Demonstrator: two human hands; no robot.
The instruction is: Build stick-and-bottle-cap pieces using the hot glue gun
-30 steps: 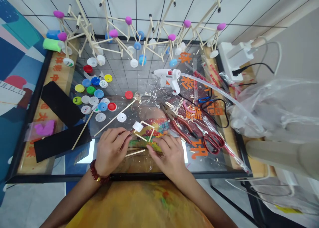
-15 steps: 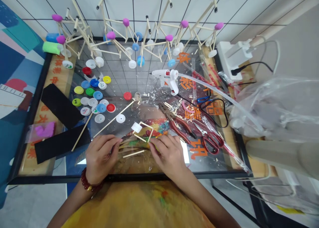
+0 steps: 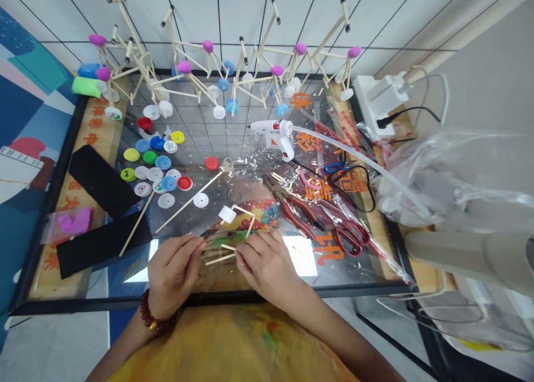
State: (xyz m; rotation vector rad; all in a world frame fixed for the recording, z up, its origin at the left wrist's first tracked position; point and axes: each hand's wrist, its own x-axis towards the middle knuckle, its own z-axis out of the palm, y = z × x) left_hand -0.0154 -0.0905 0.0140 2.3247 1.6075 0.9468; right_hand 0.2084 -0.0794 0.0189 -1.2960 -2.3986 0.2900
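My right hand point(image 3: 265, 259) pinches a short wooden stick point(image 3: 227, 247), whose free end points left toward my other hand. My left hand point(image 3: 175, 262), with a beaded bracelet at the wrist, has thumb and fingertips pressed together; what they hold, if anything, I cannot make out. Between and just under the fingertips another short stick point(image 3: 219, 259) lies on the glass tabletop. Beyond my right fingers lie a white bottle cap point(image 3: 227, 214) and an angled piece of joined sticks point(image 3: 244, 210), its near end close to my hand.
Stick figures with purple heads point(image 3: 208, 46) line the back. Loose bottle caps point(image 3: 163, 162) and black sheets point(image 3: 100, 179) lie left. A glue gun point(image 3: 273, 134), pliers point(image 3: 287, 201), scissors point(image 3: 350, 234) and scraps are on the right. A long stick point(image 3: 187, 202) lies centre-left.
My right hand has moved slightly left and nearer me, and now holds the short stick that lay by the white cap. My left hand stays in nearly the same place, pinched.
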